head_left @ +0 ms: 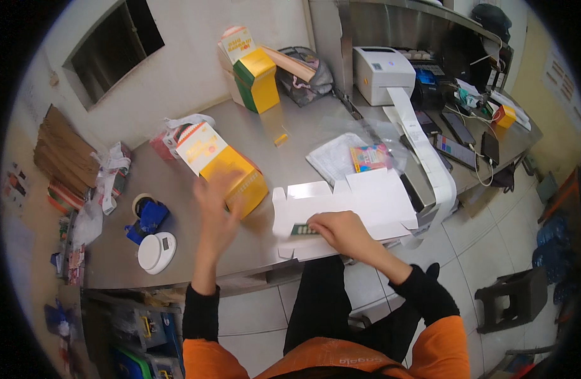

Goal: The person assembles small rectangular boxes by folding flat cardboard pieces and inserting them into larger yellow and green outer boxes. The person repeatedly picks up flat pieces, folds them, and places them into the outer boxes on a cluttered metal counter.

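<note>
My left hand (218, 211) is blurred by motion, its fingers apart, in front of a folded yellow and white carton (247, 179); whether it touches the carton I cannot tell. An unfolded carton (382, 199), plain white side up, lies at the table's near edge. My right hand (341, 228) pinches a small green piece with pale marks (303, 229) at this sheet's near left part. It looks like a turned-up flap showing its printed side, though the join is hidden.
Another yellow, green and white carton (259, 82) stands at the back. A kitchen scale (156, 252) and a blue tape dispenser (152, 216) sit at left. A label printer (384, 74) trails a long label strip (423, 148) at right, near several phones (456, 146).
</note>
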`<act>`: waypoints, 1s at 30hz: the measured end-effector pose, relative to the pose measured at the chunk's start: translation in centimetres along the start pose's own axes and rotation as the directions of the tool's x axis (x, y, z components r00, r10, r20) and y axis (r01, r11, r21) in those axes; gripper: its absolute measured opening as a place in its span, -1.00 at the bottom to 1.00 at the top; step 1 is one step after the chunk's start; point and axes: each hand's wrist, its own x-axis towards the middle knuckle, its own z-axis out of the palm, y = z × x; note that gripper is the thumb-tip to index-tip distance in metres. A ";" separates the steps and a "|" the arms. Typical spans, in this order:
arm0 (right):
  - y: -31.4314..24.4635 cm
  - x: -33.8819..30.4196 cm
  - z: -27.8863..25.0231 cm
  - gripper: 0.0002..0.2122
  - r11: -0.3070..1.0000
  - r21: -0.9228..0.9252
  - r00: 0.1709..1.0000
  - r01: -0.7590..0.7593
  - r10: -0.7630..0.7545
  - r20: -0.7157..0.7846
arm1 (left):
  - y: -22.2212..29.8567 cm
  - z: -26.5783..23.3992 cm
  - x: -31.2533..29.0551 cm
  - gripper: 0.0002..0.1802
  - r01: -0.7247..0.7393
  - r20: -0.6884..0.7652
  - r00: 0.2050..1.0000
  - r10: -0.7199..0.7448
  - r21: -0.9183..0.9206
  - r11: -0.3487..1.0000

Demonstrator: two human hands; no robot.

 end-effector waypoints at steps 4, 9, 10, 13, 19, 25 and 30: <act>-3.1 -0.6 -3.3 -0.87 0.994 -0.046 0.808 0.094 -0.103 -0.580 | 5.8 0.4 0.5 -0.62 -0.161 0.023 0.982 0.186 -0.413 0.897; -5.9 -6.0 -7.8 -0.83 0.940 -0.313 0.632 0.134 -0.324 -0.704 | 13.5 2.2 3.4 -0.78 -0.492 -0.375 0.866 0.331 -0.523 0.696; -6.4 -7.8 -8.3 -0.85 0.937 -0.336 0.631 0.098 -0.320 -0.707 | 15.4 2.6 3.3 -0.77 -0.519 -0.367 0.854 0.370 -0.552 0.652; -6.5 -13.0 -9.6 -0.89 0.863 -0.496 0.509 0.093 -0.469 -0.721 | 20.4 3.6 1.8 -0.82 -0.411 -0.304 0.912 0.276 -0.691 0.595; -5.1 -20.5 -10.2 -0.87 0.786 -0.609 0.632 0.109 -0.528 -0.568 | 25.3 7.3 -3.2 -0.94 -0.146 -0.034 0.966 0.256 -0.890 0.432; -4.8 -21.6 -5.4 -0.83 0.974 -0.190 0.724 -0.124 -0.041 -0.688 | 24.5 10.5 -8.2 -0.87 -0.007 0.071 0.988 0.134 -0.861 0.509; -4.4 -20.4 -2.8 -0.86 0.957 0.069 0.751 -0.283 0.265 -0.605 | 21.9 11.9 -10.2 -0.90 -0.038 0.042 0.994 0.099 -0.718 0.694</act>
